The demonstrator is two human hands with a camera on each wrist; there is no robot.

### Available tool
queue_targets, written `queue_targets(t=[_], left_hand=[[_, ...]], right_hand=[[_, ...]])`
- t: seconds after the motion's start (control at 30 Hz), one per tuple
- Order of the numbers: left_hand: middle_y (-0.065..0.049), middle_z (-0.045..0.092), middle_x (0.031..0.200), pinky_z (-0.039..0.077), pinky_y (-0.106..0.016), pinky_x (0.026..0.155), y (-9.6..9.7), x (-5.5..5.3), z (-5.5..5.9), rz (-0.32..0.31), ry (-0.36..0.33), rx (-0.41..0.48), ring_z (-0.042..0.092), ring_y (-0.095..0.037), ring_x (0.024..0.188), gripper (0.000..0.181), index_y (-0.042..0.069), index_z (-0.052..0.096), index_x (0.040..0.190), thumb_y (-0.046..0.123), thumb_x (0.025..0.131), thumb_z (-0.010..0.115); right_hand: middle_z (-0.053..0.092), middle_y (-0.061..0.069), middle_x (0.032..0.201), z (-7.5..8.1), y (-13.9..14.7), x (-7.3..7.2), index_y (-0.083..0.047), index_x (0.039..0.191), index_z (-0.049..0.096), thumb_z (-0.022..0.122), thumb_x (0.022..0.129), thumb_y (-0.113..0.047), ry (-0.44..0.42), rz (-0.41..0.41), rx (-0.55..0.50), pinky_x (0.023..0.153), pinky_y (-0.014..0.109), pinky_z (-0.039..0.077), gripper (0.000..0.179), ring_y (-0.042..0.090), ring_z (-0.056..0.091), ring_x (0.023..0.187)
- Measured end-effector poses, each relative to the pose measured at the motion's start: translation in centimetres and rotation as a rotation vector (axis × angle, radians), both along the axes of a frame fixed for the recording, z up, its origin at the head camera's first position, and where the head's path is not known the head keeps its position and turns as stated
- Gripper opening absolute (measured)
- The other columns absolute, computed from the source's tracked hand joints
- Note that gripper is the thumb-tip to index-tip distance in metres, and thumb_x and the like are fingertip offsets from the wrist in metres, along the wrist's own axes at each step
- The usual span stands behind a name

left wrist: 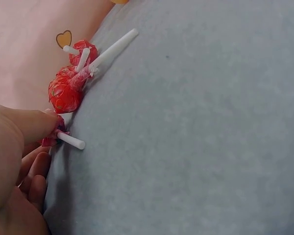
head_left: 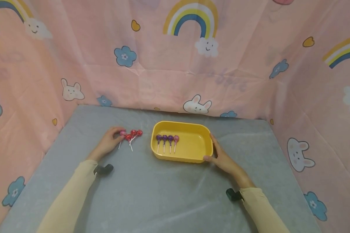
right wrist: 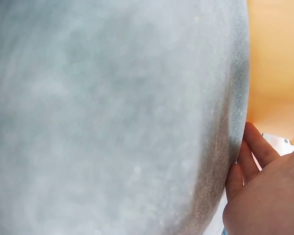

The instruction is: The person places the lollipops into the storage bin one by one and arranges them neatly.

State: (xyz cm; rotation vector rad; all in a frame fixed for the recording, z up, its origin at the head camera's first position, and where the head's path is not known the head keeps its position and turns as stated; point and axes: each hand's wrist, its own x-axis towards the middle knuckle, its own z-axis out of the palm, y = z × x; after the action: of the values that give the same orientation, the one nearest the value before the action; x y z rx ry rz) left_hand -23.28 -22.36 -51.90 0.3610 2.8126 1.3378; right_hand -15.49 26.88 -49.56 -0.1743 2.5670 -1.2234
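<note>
My left hand (head_left: 107, 142) pinches a pink-wrapped lollipop (head_left: 122, 133) by its head, at the left of the table. In the left wrist view the thumb covers part of that wrapper, and the white stick (left wrist: 72, 141) points out. Right beside it lie several red lollipops (head_left: 128, 137) with crossing sticks. My right hand (head_left: 224, 159) holds the right end of a yellow tray (head_left: 192, 144), thumb at the front corner and fingers along the side. Inside the tray, at its left, three purple lollipops (head_left: 164, 138) and one pink lollipop (head_left: 176, 138) lie in a row, sticks toward me.
A grey cloth covers the table (head_left: 151, 194). Pink printed curtains (head_left: 151, 81) stand along the back and both sides. A dark wrist camera (head_left: 103, 169) sits on the left wrist, another dark camera (head_left: 234, 194) on the right.
</note>
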Motion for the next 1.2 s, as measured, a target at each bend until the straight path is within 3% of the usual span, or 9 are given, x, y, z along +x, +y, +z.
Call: queue_targets(t=[0.17, 0.47, 0.63, 0.97, 1.2], left_hand=[[-0.028, 0.050, 0.138, 0.028, -0.059, 0.118, 0.08, 0.03, 0.07, 0.007, 0.010, 0.002, 0.042, -0.045, 0.135, 0.036, -0.006, 0.058, 0.129, 0.008, 0.096, 0.061], [-0.026, 0.051, 0.139, 0.033, -0.058, 0.116, 0.06, 0.33, 0.61, 0.018, -0.034, 0.024, 0.042, -0.043, 0.135, 0.036, -0.005, 0.059, 0.128, 0.012, 0.097, 0.062], [-0.026, 0.054, 0.136, 0.034, -0.058, 0.114, 0.06, 0.39, 0.71, 0.017, -0.016, 0.047, 0.045, -0.044, 0.133, 0.035, -0.005, 0.062, 0.126, 0.011, 0.095, 0.064], [-0.022, 0.058, 0.134, 0.036, -0.056, 0.113, -0.25, 0.52, 0.75, 0.032, -0.050, 0.083, 0.049, -0.039, 0.131, 0.036, 0.001, 0.062, 0.128, 0.016, 0.095, 0.066], [-0.019, 0.061, 0.133, 0.040, -0.045, 0.110, -0.54, 0.55, 0.46, 0.027, -0.036, 0.118, 0.052, -0.032, 0.128, 0.037, 0.002, 0.064, 0.127, 0.017, 0.094, 0.068]], right_hand=[[-0.002, 0.008, 0.169, 0.13, 0.00, -0.09, -0.038, 0.157, -0.010, 0.069, 0.091, -0.042, -0.001, -0.001, 0.003, 0.121, 0.066, 0.013, 0.103, 0.037, 0.007, 0.155], [-0.003, 0.007, 0.170, 0.15, -0.02, -0.08, -0.037, 0.157, -0.010, 0.069, 0.091, -0.042, -0.007, -0.003, 0.000, 0.121, 0.066, 0.013, 0.104, 0.037, 0.006, 0.156], [-0.002, 0.008, 0.169, 0.09, 0.04, -0.13, -0.036, 0.158, -0.010, 0.069, 0.092, -0.041, 0.002, 0.002, -0.006, 0.121, 0.067, 0.013, 0.103, 0.039, 0.006, 0.155], [-0.001, 0.007, 0.169, -0.04, 0.06, -0.09, -0.038, 0.157, -0.009, 0.070, 0.091, -0.040, 0.008, -0.002, -0.011, 0.122, 0.065, 0.015, 0.103, 0.037, 0.008, 0.155], [-0.001, 0.008, 0.169, -0.10, 0.22, -0.10, -0.039, 0.157, -0.009, 0.069, 0.091, -0.040, 0.009, 0.002, -0.018, 0.121, 0.066, 0.014, 0.103, 0.039, 0.008, 0.155]])
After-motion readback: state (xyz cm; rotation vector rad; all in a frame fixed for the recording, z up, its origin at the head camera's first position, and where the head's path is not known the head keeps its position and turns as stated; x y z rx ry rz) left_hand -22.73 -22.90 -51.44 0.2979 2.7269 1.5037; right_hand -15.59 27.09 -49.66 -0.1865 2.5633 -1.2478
